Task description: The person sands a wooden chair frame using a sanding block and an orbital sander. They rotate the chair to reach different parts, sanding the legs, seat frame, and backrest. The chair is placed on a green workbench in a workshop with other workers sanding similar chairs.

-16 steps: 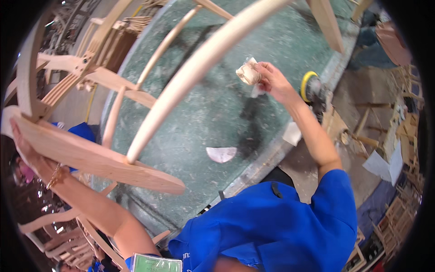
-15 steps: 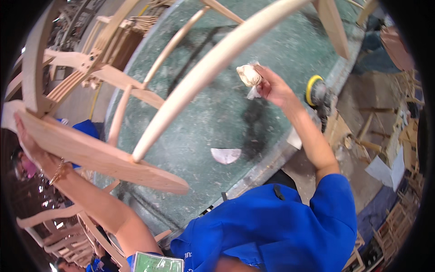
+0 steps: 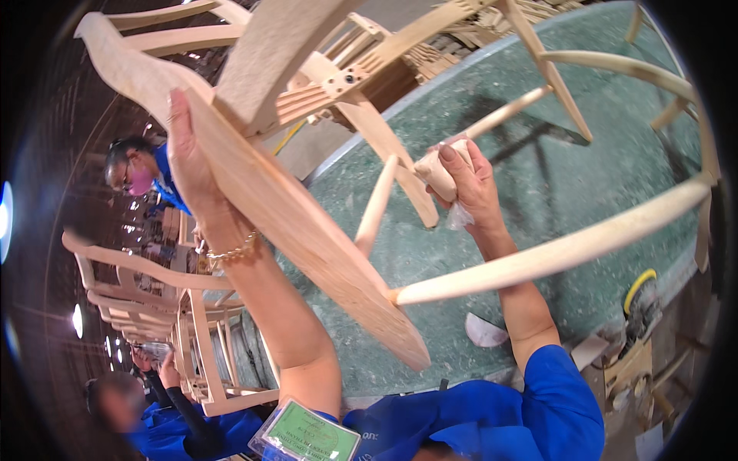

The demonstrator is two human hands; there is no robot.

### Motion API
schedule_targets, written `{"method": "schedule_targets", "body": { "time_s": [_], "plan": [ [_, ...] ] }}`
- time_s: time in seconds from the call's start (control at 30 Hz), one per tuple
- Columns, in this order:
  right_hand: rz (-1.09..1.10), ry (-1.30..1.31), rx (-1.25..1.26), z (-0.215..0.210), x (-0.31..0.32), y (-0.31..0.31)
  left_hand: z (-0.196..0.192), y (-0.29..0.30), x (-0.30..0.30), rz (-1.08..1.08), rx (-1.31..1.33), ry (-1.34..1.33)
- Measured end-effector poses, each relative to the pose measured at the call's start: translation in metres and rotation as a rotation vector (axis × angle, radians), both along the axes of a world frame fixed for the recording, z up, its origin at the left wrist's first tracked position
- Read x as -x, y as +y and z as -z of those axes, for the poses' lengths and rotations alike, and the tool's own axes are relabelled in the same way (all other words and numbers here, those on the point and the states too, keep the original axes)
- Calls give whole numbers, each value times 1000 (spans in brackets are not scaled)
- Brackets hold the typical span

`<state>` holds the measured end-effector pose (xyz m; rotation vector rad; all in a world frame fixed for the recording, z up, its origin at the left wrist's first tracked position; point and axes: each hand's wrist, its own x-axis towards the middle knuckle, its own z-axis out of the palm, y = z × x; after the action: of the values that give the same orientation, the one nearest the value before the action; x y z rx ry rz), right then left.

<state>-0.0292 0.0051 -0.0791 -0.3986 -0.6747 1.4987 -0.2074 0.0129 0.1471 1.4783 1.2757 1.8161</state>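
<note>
An unfinished pale wooden chair frame is tilted on its side over a green table. My left hand grips a flat, curved post of it at the left, thumb along the face and the other fingers mostly hidden. In my right hand is a cream-coloured lump, partly wrapped in clear plastic, pinched between thumb and fingers. That hand sits inside the frame, close to a short stretcher. A long round rail crosses in front of my right forearm.
On the green table lies a pale half-round flat piece. A sander with a yellow-edged pad is at the right edge. Co-workers in blue and several chair frames are at the left; stacked wooden parts stand beyond the table.
The view has swung left, so the table and sander appear farther right. My right hand, with the lump, has moved from beyond the long rail to inside the frame. My left hand keeps its grip.
</note>
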Motion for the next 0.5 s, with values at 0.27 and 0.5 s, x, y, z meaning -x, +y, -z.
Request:
{"method": "schedule_targets", "body": {
  "time_s": [0.27,0.5],
  "plan": [
    [-280,260,-271,-71,55,32,1,17,17,95,78,-225],
    [109,71,-688,-91,87,50,-3,23,21,240,124,-270]
  ]
}}
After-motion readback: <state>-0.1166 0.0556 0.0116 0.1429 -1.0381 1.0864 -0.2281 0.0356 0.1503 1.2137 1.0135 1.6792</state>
